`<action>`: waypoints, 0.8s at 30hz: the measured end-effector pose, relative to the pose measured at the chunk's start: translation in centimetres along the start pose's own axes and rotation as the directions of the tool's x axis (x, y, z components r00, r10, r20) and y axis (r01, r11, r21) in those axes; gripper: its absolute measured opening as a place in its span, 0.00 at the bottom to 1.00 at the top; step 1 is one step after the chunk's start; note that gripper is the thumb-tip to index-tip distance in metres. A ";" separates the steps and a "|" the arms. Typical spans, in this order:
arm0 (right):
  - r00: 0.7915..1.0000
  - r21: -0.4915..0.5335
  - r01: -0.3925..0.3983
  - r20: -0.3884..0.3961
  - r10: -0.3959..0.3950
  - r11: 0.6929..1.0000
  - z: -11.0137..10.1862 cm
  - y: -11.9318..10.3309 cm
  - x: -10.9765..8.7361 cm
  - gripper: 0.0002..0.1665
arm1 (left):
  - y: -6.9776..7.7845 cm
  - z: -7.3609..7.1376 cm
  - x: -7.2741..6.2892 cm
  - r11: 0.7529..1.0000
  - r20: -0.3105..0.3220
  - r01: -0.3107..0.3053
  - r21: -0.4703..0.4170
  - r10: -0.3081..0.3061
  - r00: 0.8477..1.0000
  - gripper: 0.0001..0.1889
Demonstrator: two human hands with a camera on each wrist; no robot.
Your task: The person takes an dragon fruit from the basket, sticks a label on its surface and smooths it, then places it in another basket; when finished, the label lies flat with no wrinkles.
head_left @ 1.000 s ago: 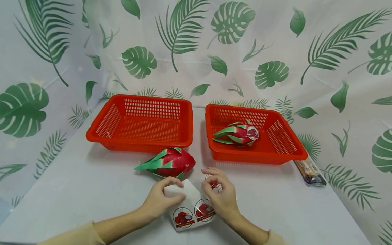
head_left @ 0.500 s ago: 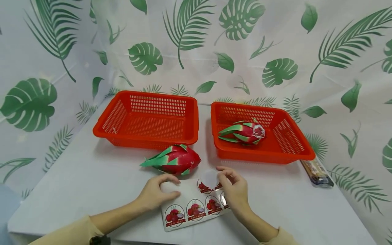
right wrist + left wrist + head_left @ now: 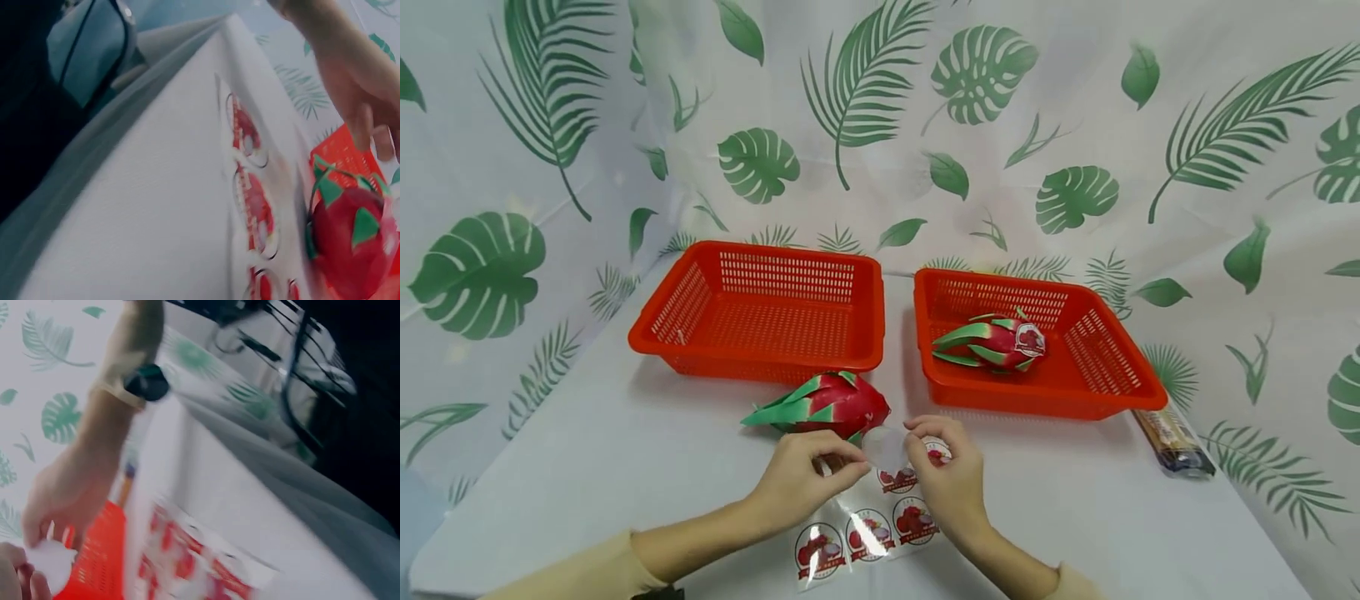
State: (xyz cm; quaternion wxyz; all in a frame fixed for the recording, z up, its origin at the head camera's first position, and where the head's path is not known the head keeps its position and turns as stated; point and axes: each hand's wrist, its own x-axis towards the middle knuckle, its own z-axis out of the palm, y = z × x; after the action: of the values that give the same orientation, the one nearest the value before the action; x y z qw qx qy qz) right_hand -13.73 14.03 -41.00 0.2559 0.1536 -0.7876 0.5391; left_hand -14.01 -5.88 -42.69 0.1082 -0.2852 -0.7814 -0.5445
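Observation:
A round sticker [image 3: 885, 448], its pale back showing, is stretched between my two hands above the sticker sheet. My left hand [image 3: 808, 479] pinches its left edge with thumb and forefinger, and my right hand [image 3: 947, 475] pinches the right edge. Below them on the white table lies the sheet [image 3: 868, 533], with several dragon fruit labels printed on it. Just beyond the hands rests a red dragon fruit [image 3: 842, 404] with green scales. In the left wrist view the sticker [image 3: 53, 565] shows between the fingers of both hands; the right wrist view is blurred.
An orange-red basket [image 3: 775, 321] stands at the back left. Another basket [image 3: 1120, 387] at the back right holds a second dragon fruit [image 3: 996, 342] bearing a round label. Beside it lies a long packaged item [image 3: 1172, 442]. A leaf-patterned cloth [image 3: 887, 167] hangs behind.
The right hand has drawn the round sticker off the sheet and moved it left. The left hand has come from the sheet to the sticker's other edge. The view has shifted slightly.

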 end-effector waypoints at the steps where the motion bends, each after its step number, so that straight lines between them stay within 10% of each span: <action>1: 0.999 -0.004 0.038 -0.002 -0.038 0.999 0.1 0.2 0.0 0.10 | 0.5 0.2 0.4 0.997 0.008 0.068 -0.028 -0.068 0.998 0.05; 6: 0.986 -0.006 0.168 -0.008 -0.168 0.986 0.6 1.4 0.2 0.12 | 2.0 0.4 2.0 0.946 0.031 0.308 -0.098 -0.306 0.951 0.08; 13: 0.951 -0.027 0.309 -0.021 -0.309 0.951 0.6 1.0 0.0 0.13 | 2.4 0.3 2.4 0.904 0.029 0.403 -0.143 -0.403 0.915 0.09; 24: 0.769 -0.067 0.633 -0.057 -0.636 0.771 0.9 -2.2 0.6 0.10 | 3.3 0.2 2.5 0.894 0.030 0.408 -0.187 -0.410 0.912 0.11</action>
State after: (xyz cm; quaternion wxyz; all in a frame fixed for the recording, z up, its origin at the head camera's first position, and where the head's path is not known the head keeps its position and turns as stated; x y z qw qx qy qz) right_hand -13.29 12.36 -39.27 0.4561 0.3838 -0.6908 0.4092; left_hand -14.16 -4.12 -39.00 -0.0321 -0.1210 -0.7680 -0.6281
